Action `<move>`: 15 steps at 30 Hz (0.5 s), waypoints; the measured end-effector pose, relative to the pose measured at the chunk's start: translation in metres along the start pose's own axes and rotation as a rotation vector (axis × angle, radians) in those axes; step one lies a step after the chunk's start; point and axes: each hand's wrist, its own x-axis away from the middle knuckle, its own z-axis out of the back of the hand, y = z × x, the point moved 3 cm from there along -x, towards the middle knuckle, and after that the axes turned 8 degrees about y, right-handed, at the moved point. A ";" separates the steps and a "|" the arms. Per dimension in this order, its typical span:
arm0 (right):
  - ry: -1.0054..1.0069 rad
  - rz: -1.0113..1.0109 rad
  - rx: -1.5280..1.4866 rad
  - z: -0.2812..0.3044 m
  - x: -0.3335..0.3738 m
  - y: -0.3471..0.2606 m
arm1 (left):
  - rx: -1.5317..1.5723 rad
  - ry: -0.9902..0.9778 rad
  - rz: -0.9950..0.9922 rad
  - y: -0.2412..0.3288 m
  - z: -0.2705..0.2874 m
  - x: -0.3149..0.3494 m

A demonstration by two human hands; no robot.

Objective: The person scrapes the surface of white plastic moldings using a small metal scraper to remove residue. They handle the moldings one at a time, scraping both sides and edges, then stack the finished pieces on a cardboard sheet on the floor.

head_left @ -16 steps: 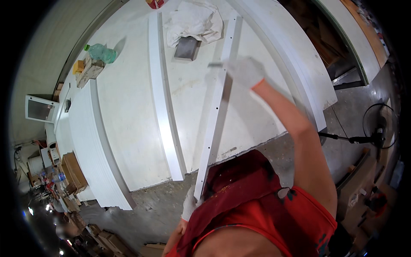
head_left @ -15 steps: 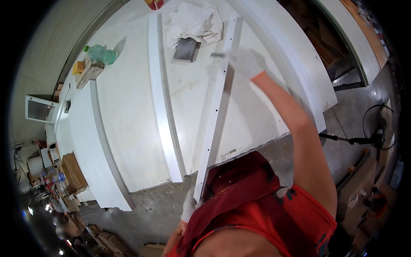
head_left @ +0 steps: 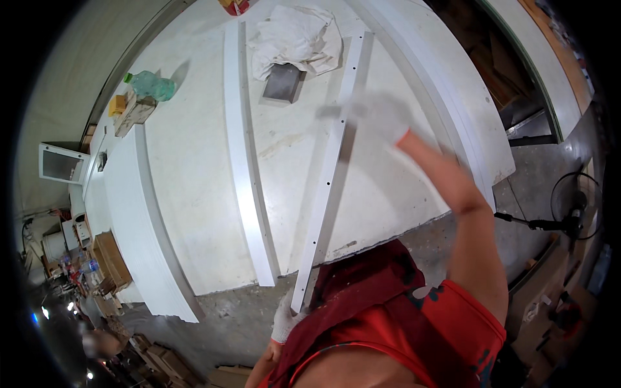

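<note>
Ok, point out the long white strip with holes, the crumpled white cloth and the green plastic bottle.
Long white strip point(head_left: 332, 187): head view, middle of its length, on the drilled face.
Crumpled white cloth point(head_left: 294, 35): head view, centre of the folds.
Green plastic bottle point(head_left: 152, 84): head view, on its body, lying beside a wooden block.

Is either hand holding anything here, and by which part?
The left hand grips the near end of the long white strip with holes, just past the table edge. The right hand, motion-blurred, is on the strip farther along; its grip cannot be told.

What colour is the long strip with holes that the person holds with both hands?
White, with small dark holes along it. The strip shows best in the head view.
</note>
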 end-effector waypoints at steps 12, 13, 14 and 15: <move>0.238 -0.569 0.244 0.008 -0.143 0.160 | 0.029 0.031 -0.001 0.036 -0.002 -0.009; 0.413 -0.475 0.118 0.007 -0.134 0.153 | 0.042 0.042 0.010 0.039 -0.001 -0.007; 0.522 -0.437 0.018 0.003 -0.121 0.138 | 0.063 0.059 0.030 0.044 -0.002 -0.004; 0.632 -0.395 -0.090 0.001 -0.106 0.119 | 0.084 0.036 0.079 0.050 -0.002 -0.002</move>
